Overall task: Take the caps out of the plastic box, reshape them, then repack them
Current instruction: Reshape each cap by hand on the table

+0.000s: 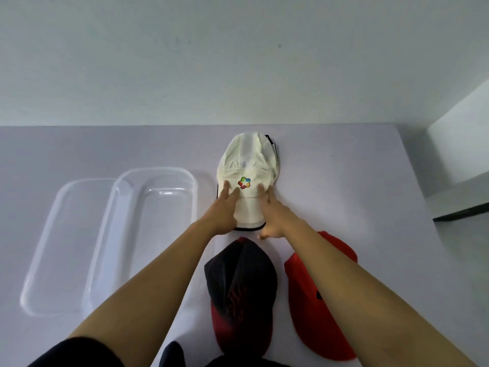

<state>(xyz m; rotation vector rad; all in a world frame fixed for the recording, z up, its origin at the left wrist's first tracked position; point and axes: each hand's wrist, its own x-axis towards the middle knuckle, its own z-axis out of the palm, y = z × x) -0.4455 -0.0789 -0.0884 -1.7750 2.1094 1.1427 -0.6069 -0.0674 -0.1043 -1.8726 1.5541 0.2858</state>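
A white cap [248,165] with a colourful logo lies flat on the table, its brim pointing toward me. My left hand [223,210] rests on its left front with straight fingers. My right hand [272,210] presses the right front, fingers straight too. Nearer to me lie a black-and-red cap [242,292] and, to its right, a red cap [315,303] partly hidden by my right forearm. The clear plastic box [156,207] stands empty to the left of the caps.
The box's clear lid [66,247] lies flat at the box's left side. The pale table [357,181] ends at a wall behind and at a right edge, beyond which a white block [460,160] stands.
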